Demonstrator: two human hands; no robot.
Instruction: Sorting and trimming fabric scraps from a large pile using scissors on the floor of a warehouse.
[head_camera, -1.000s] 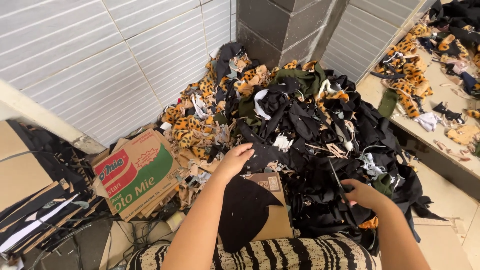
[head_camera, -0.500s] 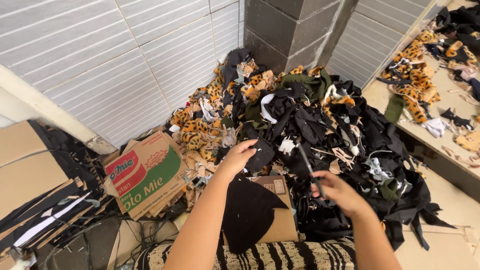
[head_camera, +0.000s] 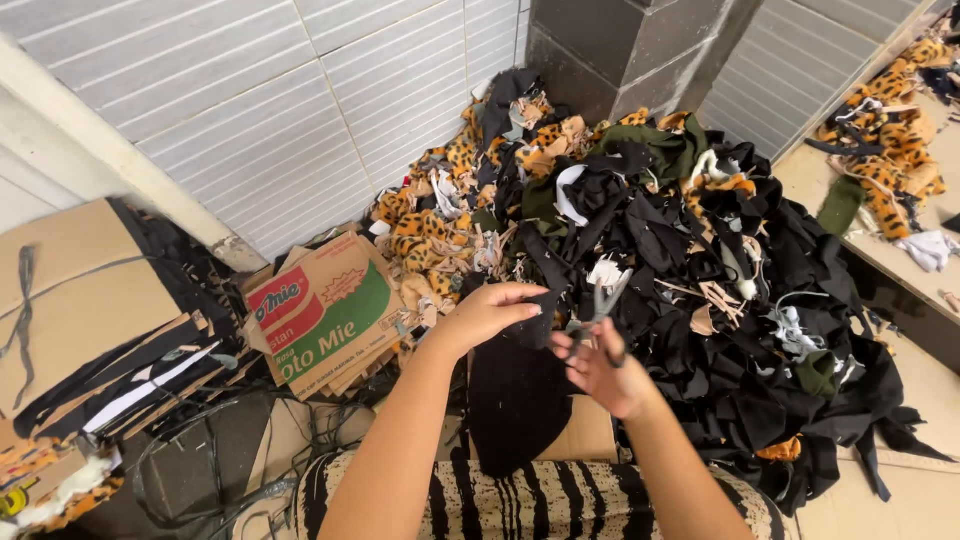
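Since half a second ago the right hand (head_camera: 607, 365) has swung in from the right and brought the scissors (head_camera: 598, 308) up beside the left hand (head_camera: 490, 313), so the two hands now sit nearly together where before they were well apart. That right hand is closed through the scissor handles, with the grey blades parted and pointing up and to the right. Just to their left, the left hand pinches the top edge of a piece of black fabric (head_camera: 520, 400), fingers curled over it; the cloth hangs down from the grip and drapes over a flat brown cardboard piece (head_camera: 588, 440) between the forearms. Whether the blades already touch the cloth cannot be told. Below the arms lies a black-and-cream striped garment (head_camera: 560, 505) across the person's lap. Beyond the hands rises a big scrap heap (head_camera: 700, 260) of mostly black offcuts, mixed with dark green, white and tan bits, and with leopard-print scraps (head_camera: 425, 240) along its left side against the white tiled wall (head_camera: 270, 110) and the dark grey pillar (head_camera: 620, 50). To the left of the hands lies a flattened printed carton (head_camera: 320, 320) in red, green and brown, and further left stacked cardboard sheets (head_camera: 80, 290) with black strips over them. At far right a pale worktop (head_camera: 800, 180) carries more leopard-print pieces.
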